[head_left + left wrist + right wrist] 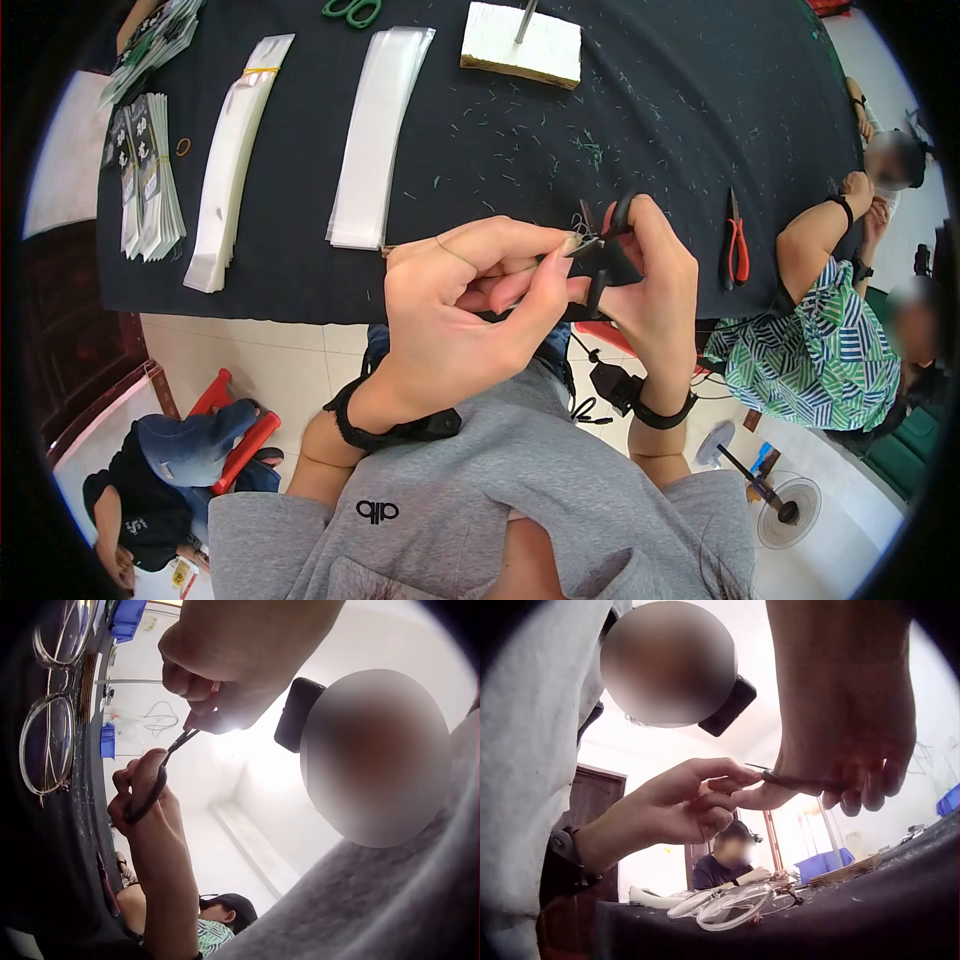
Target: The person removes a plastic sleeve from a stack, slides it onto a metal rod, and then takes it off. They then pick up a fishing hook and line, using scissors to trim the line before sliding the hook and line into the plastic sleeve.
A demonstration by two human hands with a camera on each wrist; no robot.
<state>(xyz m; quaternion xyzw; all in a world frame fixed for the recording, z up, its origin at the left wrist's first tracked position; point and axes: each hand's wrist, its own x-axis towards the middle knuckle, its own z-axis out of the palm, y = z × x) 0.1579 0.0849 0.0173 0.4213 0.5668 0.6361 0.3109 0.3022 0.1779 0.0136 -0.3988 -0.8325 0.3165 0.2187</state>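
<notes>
Over the table's near edge, the left hand (470, 310) pinches a small thing with thin wiry strands (582, 232) between thumb and fingertips; what it is exactly is too small to tell. Black-handled scissors (603, 275) are gripped by the right hand (655, 280), their blades at the strands beside the left fingertips. In the left wrist view the scissors (154, 796) point up to the left hand (225, 667). The right wrist view has the scissors (802, 782) lying across the right fingers, tip close to the left hand (682, 799).
Clear plastic sleeves (375, 140), a banded sleeve bundle (235, 160) and printed packets (150, 180) lie left on the black cloth (300, 290). A white block (520, 45) with a metal rod stands at the back, green scissors (352, 10) beside it; red-handled pliers (737, 245) lie right, among green clippings.
</notes>
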